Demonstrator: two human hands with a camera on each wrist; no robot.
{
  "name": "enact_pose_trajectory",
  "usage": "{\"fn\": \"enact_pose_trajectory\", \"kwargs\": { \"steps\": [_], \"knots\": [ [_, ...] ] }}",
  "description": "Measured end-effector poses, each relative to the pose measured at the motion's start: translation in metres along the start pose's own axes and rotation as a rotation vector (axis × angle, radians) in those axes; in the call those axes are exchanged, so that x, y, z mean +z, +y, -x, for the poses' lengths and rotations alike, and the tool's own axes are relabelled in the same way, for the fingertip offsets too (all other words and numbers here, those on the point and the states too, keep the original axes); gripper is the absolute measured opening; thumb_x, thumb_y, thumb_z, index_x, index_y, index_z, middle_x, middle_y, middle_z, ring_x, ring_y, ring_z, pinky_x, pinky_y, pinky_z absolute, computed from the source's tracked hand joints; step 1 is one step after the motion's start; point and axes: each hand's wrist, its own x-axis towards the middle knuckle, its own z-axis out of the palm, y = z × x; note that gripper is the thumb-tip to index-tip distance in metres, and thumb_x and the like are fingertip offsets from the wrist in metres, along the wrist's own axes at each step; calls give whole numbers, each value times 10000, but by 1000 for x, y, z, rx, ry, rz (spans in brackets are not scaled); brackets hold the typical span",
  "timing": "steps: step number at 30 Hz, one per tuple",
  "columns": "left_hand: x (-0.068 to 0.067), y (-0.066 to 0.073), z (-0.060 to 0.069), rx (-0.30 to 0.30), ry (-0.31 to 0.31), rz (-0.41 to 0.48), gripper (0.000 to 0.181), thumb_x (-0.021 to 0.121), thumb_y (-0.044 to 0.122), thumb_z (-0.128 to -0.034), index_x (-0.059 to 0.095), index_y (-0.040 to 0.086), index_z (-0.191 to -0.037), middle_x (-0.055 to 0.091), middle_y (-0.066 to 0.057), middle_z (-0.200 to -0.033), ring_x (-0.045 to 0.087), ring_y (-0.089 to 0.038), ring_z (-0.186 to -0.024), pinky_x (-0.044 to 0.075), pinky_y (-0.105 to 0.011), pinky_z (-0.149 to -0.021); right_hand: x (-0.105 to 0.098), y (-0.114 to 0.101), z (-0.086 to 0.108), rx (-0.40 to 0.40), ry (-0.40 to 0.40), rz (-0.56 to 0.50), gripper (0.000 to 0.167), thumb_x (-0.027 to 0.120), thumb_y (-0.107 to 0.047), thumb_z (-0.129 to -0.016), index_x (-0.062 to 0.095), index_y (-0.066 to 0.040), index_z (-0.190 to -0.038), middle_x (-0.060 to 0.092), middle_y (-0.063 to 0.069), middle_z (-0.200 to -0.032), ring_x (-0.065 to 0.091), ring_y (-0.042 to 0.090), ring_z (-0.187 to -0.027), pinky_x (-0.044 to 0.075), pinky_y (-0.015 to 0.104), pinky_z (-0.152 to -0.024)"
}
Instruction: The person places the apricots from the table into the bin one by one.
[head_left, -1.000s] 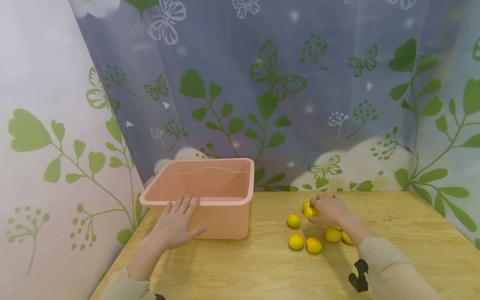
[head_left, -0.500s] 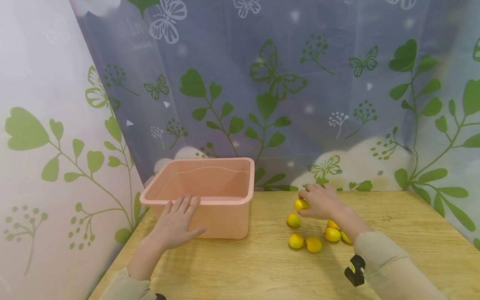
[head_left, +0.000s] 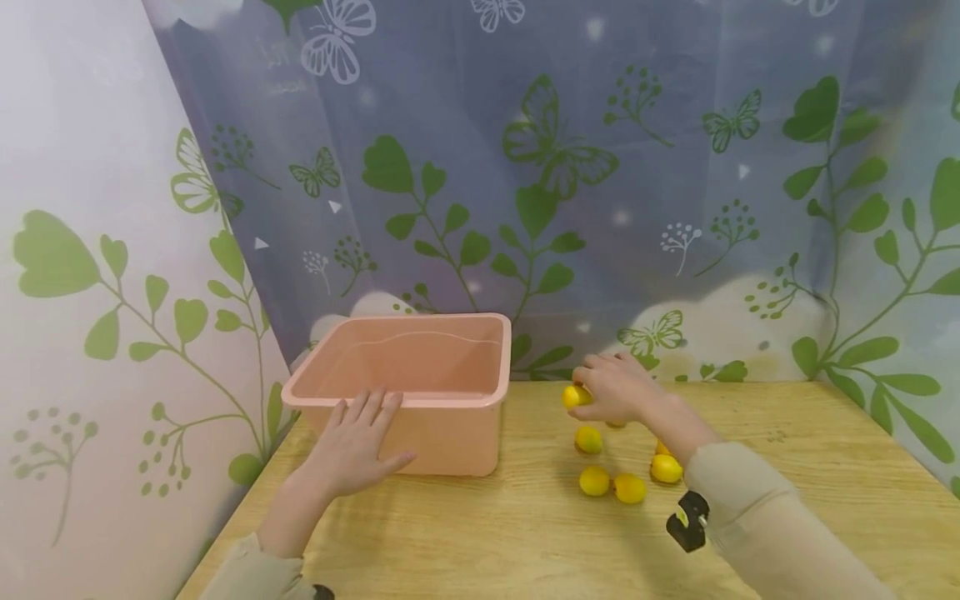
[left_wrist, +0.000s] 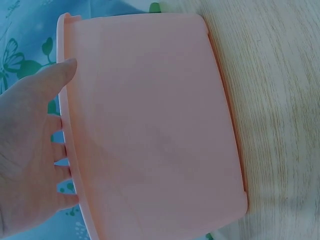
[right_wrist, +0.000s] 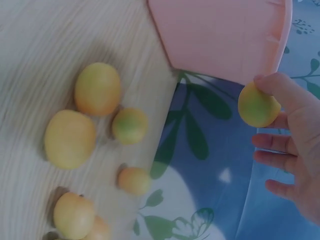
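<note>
My right hand (head_left: 618, 387) pinches a small yellow fruit (head_left: 573, 397) between thumb and fingers, above the far part of the table. In the right wrist view this fruit (right_wrist: 258, 105) has a greenish patch and the other fingers spread below it. My left hand (head_left: 351, 446) rests on the near rim of a pink plastic tub (head_left: 450, 442), fingers straight over the edge. The left wrist view has the thumb (left_wrist: 65, 72) against the tub's outer side. Several more yellow fruits lie loose on the table, among them one fruit (head_left: 588, 439) below my right hand.
The wooden table (head_left: 487, 533) ends at a patterned curtain (head_left: 555, 250) with leaves and butterflies. Another curtain side (head_left: 112, 333) closes off the left. Loose fruits, such as a pair's right one (head_left: 629, 489), lie right of the tub. A black wrist mount (head_left: 688, 521) sits by the right sleeve.
My right hand has lifted the fruit off the group and moved left and slightly up, towards the tub. The left hand has stayed on the rim.
</note>
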Motion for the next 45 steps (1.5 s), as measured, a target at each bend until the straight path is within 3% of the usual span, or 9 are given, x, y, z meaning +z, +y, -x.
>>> {"fn": "enact_pose_trajectory", "kwargs": {
  "steps": [9, 22, 27, 38, 45],
  "knots": [
    [0, 0, 1, 5, 8, 3, 804, 563, 484, -875, 258, 12, -1449, 265, -267, -1450, 235, -450, -1320, 142, -605, -1054, -13, -10, -16, -13, 42, 7, 315, 656, -460, -776, 639, -174, -908, 486, -55, -783, 477, 165, -737, 403, 410, -693],
    [-3, -2, 2, 5, 1, -9, 803, 540, 503, -881, 256, 13, -1450, 262, -262, -1454, 229, -436, -1328, 147, -604, -1054, -36, -23, -45, -51, 6, -22, 310, 627, -443, -798, 635, -167, -938, 520, -32, -846, 500, 192, -808, 406, 447, -779],
    [-3, -2, 3, 0, 2, 0, 804, 562, 483, -875, 257, 8, -1448, 260, -265, -1453, 227, -440, -1326, 146, -609, -1052, -43, -34, -57, -62, 9, -34, 316, 619, -447, -805, 634, -164, -944, 511, -30, -837, 481, 186, -792, 391, 424, -738],
    [0, -4, 4, 7, 21, -27, 819, 571, 499, -859, 273, 7, -1442, 288, -259, -1442, 256, -437, -1314, 163, -601, -1052, -44, -57, -81, -95, -7, -58, 249, 569, -422, -826, 576, -176, -860, 483, -26, -829, 467, 187, -795, 371, 380, -719],
    [1, -2, 2, 12, 23, -29, 815, 561, 504, -865, 274, 6, -1442, 287, -259, -1442, 256, -438, -1314, 167, -598, -1053, -41, -68, -94, -101, -43, -70, 275, 565, -407, -836, 624, -178, -977, 493, -27, -902, 451, 163, -859, 366, 366, -709]
  ]
}}
